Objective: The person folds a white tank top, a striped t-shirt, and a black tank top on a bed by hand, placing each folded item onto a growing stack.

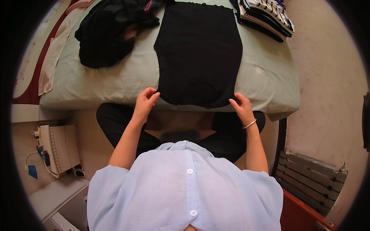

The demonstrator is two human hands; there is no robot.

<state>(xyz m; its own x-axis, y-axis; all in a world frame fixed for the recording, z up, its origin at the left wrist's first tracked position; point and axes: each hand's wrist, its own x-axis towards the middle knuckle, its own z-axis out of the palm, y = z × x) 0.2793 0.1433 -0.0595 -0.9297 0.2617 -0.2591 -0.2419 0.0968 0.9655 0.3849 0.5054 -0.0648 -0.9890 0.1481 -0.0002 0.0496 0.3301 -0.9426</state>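
Observation:
A black garment [199, 49] lies flat on the bed in front of me, its long panel running away from me. A rounded neckline shows faintly at its near end, and the far edge is wavy. My left hand [146, 101] pinches the near left corner between thumb and fingers. At the near right corner, my right hand [242, 106], with a silver bangle [249, 124] at the wrist, has thumb and forefinger on the cloth edge. The fingertips partly hide both corners.
The bed has a pale green sheet [266, 86]. A heap of black clothes [107, 37] lies to the left, and a stack of folded clothes [266, 20] at the far right. A metal radiator [312, 176] stands at the lower right, a white cabinet [62, 147] at the left.

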